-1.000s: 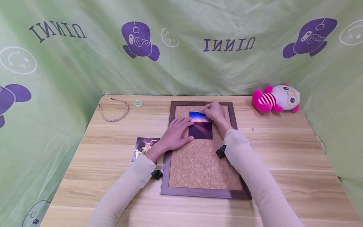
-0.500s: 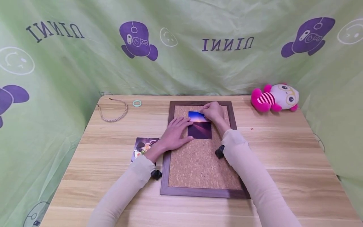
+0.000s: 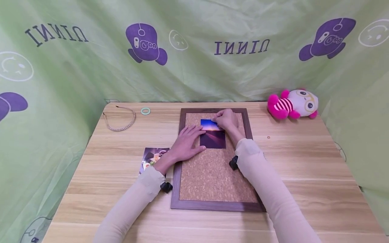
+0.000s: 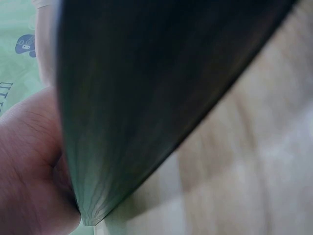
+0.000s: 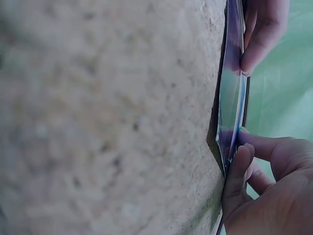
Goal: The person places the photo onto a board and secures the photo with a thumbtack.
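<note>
A sunset photo [image 3: 212, 139], blue above and dark purple below, lies on the upper part of a cork board [image 3: 217, 179] with a dark wooden frame. My left hand [image 3: 189, 144] rests with extended fingers across the photo's left side and the board. My right hand [image 3: 227, 119] has curled fingers at the photo's upper right and covers that corner. In the right wrist view, the thumb and finger of my right hand [image 5: 274, 181] pinch the edge of the photo [image 5: 231, 93], which stands slightly off the cork. Whether a small item sits between the fingertips is hidden.
A food photo [image 3: 149, 160] lies left of the board, partly under my left forearm. Farther back are a beaded headband [image 3: 121, 129] and a mint-green ring [image 3: 145, 111]. A pink plush toy [image 3: 291, 104] and a tiny reddish ring [image 3: 268, 137] are on the right. Green curtains surround the table.
The whole view shifts slightly. Both hands stay in place on the photo, with no clear movement relative to the board.
</note>
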A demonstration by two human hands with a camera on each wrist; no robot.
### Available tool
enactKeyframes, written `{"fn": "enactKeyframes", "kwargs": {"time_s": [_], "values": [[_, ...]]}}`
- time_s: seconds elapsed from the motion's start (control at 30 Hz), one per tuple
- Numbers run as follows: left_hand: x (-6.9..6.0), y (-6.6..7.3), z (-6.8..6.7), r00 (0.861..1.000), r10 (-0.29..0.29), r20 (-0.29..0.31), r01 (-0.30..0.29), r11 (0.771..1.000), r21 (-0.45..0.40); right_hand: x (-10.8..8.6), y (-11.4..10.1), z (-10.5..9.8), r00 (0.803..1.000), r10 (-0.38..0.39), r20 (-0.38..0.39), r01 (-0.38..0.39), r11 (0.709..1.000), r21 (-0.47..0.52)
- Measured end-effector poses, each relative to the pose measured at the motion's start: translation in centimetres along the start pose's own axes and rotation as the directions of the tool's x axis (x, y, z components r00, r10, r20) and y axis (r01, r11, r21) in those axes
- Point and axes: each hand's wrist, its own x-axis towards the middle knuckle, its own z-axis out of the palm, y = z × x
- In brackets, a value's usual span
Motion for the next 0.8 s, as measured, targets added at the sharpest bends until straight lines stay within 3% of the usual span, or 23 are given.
{"fn": "enactKeyframes", "kwargs": {"time_s": [0.23,0.6,0.8], "values": [[-0.1,0.2,-0.3,1.000,0.001,-0.002,-0.001,1.000,-0.008,-0.3,-0.1,0.1,0.999,-0.015,-0.030,0.014,1.000,-0.011],[-0.1,0.3,-0.2,1.000,0.004,0.005,-0.004,1.000,-0.016,0.8,0.2,0.4,0.999,0.037,-0.019,-0.036,0.999,0.004],[-0.1,0.2,-0.2,1.000,-0.003,0.001,0.003,1.000,-0.018,0.8,-0.1,0.3,1.000,0.026,-0.006,-0.026,1.000,0.001]]}}
